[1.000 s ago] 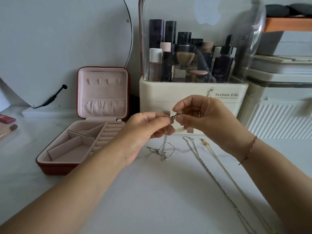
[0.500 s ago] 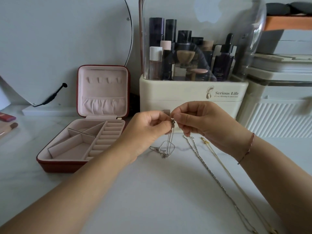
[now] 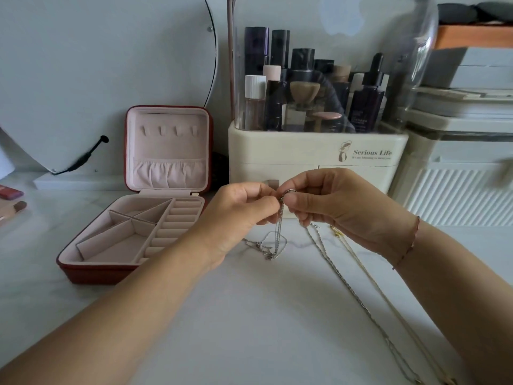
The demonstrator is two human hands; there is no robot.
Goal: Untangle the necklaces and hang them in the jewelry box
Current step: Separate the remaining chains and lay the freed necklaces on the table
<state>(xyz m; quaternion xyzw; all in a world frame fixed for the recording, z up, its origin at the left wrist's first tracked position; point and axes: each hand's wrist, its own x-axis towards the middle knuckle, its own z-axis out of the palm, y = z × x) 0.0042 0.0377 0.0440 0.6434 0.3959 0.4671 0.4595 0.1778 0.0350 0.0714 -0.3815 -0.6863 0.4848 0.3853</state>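
Fingers of our left hand [image 3: 238, 215] and right hand [image 3: 338, 207] both pinch the top end of the silver necklace [image 3: 279, 234]. The chain hangs vertically, its tail pooled on the tabletop [image 3: 249, 315]. The open jewelry box [image 3: 91, 273] lies to the left, so we judge the left hand nearer its lid hooks [image 3: 169, 131].

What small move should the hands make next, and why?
Probably lift the thin silver chain up until it hangs free: the left hand and right hand pinch its top end, its lower loops lie bunched on the white table, and the hooks in the lid of the red jewelry box are bare.
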